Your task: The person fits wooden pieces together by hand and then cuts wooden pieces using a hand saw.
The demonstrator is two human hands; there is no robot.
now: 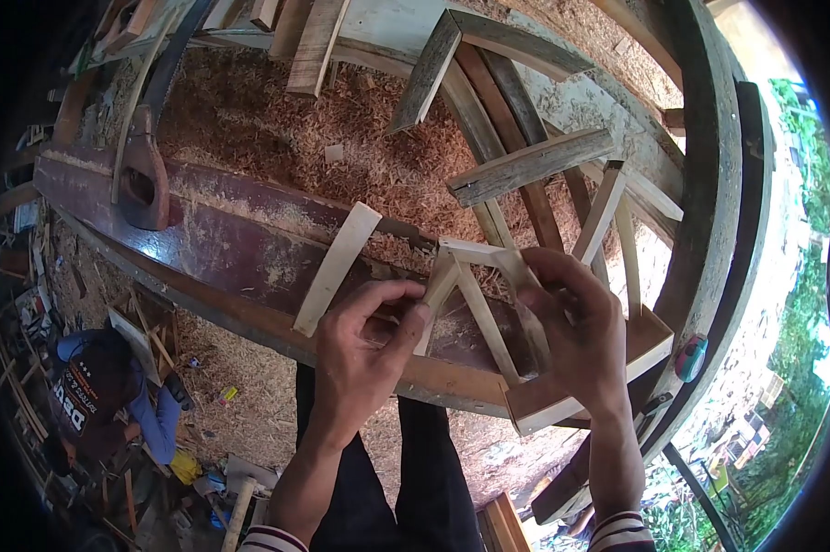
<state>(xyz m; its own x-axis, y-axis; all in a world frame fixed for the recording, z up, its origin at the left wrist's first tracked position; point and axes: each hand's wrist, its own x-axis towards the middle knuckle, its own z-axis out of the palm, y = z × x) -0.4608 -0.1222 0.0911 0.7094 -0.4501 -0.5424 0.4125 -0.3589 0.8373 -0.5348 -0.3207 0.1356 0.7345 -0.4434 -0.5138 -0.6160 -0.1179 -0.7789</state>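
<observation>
A small light-wood frame with thin slanted slats and a short top rail stands in front of me over a dark red-brown plank. My left hand is closed, thumb and forefinger pinched at the frame's left slat. My right hand wraps round the upper right part of the frame, its palm hiding some of the wood. Below that hand is a wider wooden base piece with a pale edge. Left of the frame, a loose pale wood strip lies across the plank.
A handsaw rests on the plank at left. Several weathered timber pieces lie over wood shavings beyond. A curved beam bounds the right, with a green-and-red tape measure near it. Another person crouches at lower left.
</observation>
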